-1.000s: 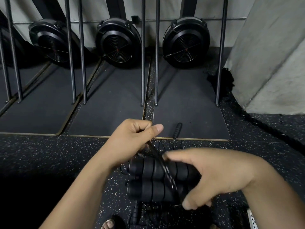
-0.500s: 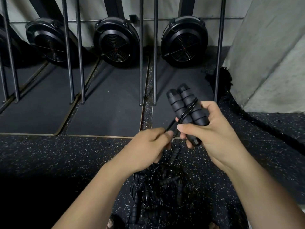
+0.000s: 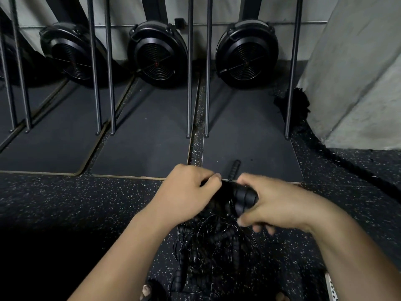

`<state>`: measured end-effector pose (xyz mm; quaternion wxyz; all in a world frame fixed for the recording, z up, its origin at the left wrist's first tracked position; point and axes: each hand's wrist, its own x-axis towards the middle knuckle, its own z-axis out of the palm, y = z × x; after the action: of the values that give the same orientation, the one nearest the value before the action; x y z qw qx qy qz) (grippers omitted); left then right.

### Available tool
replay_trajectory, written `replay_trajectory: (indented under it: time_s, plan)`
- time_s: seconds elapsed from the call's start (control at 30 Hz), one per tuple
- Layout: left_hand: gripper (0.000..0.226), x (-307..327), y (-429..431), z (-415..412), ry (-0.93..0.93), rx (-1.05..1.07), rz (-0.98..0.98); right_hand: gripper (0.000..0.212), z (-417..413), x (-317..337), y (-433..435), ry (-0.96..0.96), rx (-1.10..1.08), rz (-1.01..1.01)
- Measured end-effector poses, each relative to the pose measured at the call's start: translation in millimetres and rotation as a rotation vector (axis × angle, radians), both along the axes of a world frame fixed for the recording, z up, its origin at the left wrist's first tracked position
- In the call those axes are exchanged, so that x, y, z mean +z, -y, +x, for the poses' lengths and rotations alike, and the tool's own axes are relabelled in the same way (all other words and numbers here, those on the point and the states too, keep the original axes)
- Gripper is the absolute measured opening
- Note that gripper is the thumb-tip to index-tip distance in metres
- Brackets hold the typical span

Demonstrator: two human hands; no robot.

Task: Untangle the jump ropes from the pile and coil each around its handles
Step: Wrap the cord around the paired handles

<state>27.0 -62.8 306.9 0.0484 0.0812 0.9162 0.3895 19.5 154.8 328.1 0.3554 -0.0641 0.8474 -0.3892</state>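
My right hand [image 3: 280, 205] grips a pair of black ribbed jump rope handles [image 3: 243, 197] held side by side, with thin rope wound round them. My left hand [image 3: 187, 195] sits close against the handles' left end, fingers curled, pinching the thin black rope there; the pinch point is dark and partly hidden. Below both hands a tangled pile of black jump ropes [image 3: 214, 253] with several ribbed handles lies on the speckled floor. One loose black handle [image 3: 234, 169] lies just beyond my hands on a dark mat.
Dark mats [image 3: 147, 140] with upright metal poles [image 3: 189, 68] stand ahead. Three black round fan housings [image 3: 157, 53] line the back wall. A grey concrete block [image 3: 355, 79] rises at right. A thick black rope [image 3: 347, 164] runs along its base. Toes show at the bottom edge.
My right hand has lowered the wrapped handles from chest height to just above the pile and turned them sideways. My left hand stayed on the rope and closed in on the handles.
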Motion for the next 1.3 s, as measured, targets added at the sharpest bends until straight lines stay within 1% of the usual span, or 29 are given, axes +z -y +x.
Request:
replay_trajectory:
  time_s: [0.07,0.1,0.2,0.27,0.33,0.37,0.4,0.43,0.47,0.5,0.53,0.57,0.6,0.63,0.67,0.73,0.8,0.87,0.93,1.0,1.03,1.1,1.17,1.2,1.3]
  plan:
    - [0.053,-3.9,-1.3,-0.3,-0.003,-0.051,0.027,0.062,2.7,5.7,-1.7,0.111,0.135,-0.019]
    - [0.053,-3.3,-2.8,-0.1,0.018,-0.082,0.071,0.064,4.0,9.7,-2.9,0.168,0.184,-0.044]
    - [0.051,-6.1,-7.4,-0.5,0.132,-0.139,0.331,0.061,8.9,26.3,-6.7,0.298,0.276,-0.183]
    - [0.047,1.9,-2.7,-0.7,0.211,-0.159,0.522,0.059,11.4,35.8,-9.7,0.32,0.296,-0.28]
    - [0.046,9.8,1.3,-4.8,0.275,-0.153,0.637,0.055,11.7,40.2,-13.1,0.31,0.318,-0.386]
    - [0.047,11.4,-1.9,-6.3,0.343,-0.159,0.678,0.055,11.7,41.0,-14.5,0.304,0.327,-0.438]
    - [0.051,5.2,0.2,-3.6,0.363,-0.252,0.664,0.056,11.7,41.4,-16.2,0.297,0.33,-0.49]
    - [0.056,5.5,1.3,0.3,0.296,-0.36,0.586,0.058,11.8,41.9,-17.7,0.287,0.321,-0.546]
    - [0.058,14.5,-4.4,-1.3,0.306,-0.34,0.615,0.061,11.6,42.2,-18.6,0.27,0.3,-0.609]
    - [0.05,12.4,-5.9,-0.5,0.341,-0.33,0.917,0.061,11.4,42.5,-19.0,0.248,0.266,-0.685]
    - [0.047,9.1,-8.2,-2.5,0.358,-0.234,0.979,0.056,11.0,42.6,-18.6,0.219,0.22,-0.77]
    - [0.053,-2.0,-11.7,-1.4,0.274,-0.17,0.793,0.052,10.6,42.6,-17.3,0.188,0.161,-0.851]
    - [0.059,-7.2,-18.3,5.5,0.425,-0.183,0.813,0.051,9.7,42.2,-15.7,0.154,0.083,-0.913]
    - [0.063,-10.7,-16.3,1.9,0.383,-0.026,0.762,0.055,8.5,41.8,-14.0,0.122,-0.012,-0.953]
    - [0.065,-6.7,-16.0,-1.4,0.358,-0.01,0.753,0.06,7.1,41.7,-12.4,0.084,-0.12,-0.975]
    - [0.061,-6.5,-19.3,-3.7,0.355,-0.045,0.671,0.063,4.5,39.8,-10.1,0.012,-0.328,-0.983]
    - [0.049,-9.8,-21.8,-3.0,0.324,-0.062,0.474,0.063,1.7,33.4,-7.4,-0.057,-0.473,-0.936]
    - [0.04,-14.5,-20.5,-1.8,0.28,-0.095,0.273,0.061,-2.9,20.7,-5.4,-0.167,-0.554,-0.834]
    - [0.038,-14.0,-19.7,0.1,0.297,-0.119,0.115,0.059,-6.2,8.9,-4.5,-0.31,-0.592,-0.658]
    - [0.04,-18.3,-17.4,0.1,0.32,-0.123,0.034,0.06,-8.2,0.0,-4.2,-0.418,-0.587,-0.421]
    - [0.042,-19.7,-16.1,-0.6,0.325,-0.124,-0.004,0.061,-8.9,-3.1,-5.5,-0.441,-0.58,-0.309]
    - [0.045,-19.0,-14.6,-1.7,0.286,-0.104,-0.023,0.062,-9.8,-7.8,-9.2,-0.449,-0.544,-0.125]
    - [0.047,-16.6,-11.8,-1.7,0.223,-0.078,-0.001,0.063,-10.6,-9.0,-9.0,-0.435,-0.433,0.046]
    - [0.047,-15.5,-9.8,-2.5,0.194,-0.063,0.03,0.062,-10.7,-9.0,-8.1,-0.396,-0.368,0.101]
    - [0.043,-7.8,-3.4,-3.5,0.109,-0.031,0.053,0.057,-7.0,-9.0,-3.9,-0.173,-0.178,0.112]
